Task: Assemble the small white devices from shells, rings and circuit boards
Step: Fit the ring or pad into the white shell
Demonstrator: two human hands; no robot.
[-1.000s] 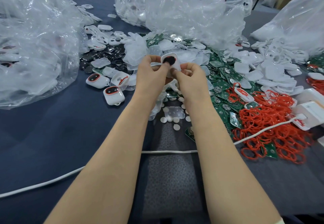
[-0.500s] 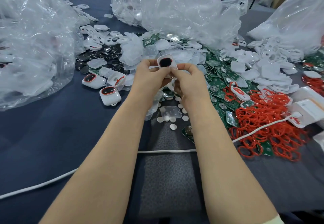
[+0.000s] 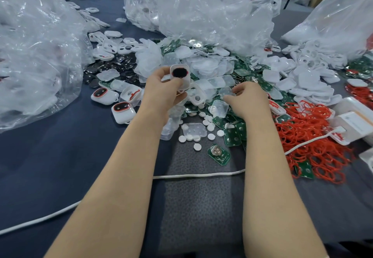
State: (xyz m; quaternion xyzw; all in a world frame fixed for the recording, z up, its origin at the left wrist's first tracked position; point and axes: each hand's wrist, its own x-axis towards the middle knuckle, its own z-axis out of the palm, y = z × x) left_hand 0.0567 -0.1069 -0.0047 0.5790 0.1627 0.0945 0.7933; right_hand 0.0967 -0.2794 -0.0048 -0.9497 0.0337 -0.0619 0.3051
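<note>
My left hand [image 3: 164, 93] grips a white shell [image 3: 180, 76] with a dark oval window and a red ring, held up above the parts pile. My right hand [image 3: 247, 100] reaches down into the pile at the right, fingers curled over a clear plastic piece [image 3: 226, 92]; whether it grips the piece I cannot tell. Green circuit boards [image 3: 219, 154] lie scattered under and around both hands. Red rings [image 3: 314, 136] are heaped at the right. Two finished white devices [image 3: 123, 112] sit to the left of my left hand.
Big clear plastic bags [image 3: 36, 55] stand at the left, back and right. A white cord [image 3: 197, 175] crosses the dark blue table [image 3: 50, 166] under my forearms. White boxes [image 3: 357, 124] sit at the right edge. Small white discs [image 3: 196, 146] lie near a grey mat.
My right hand has let go of the shell and dropped right into the parts pile. My left hand alone now holds the shell.
</note>
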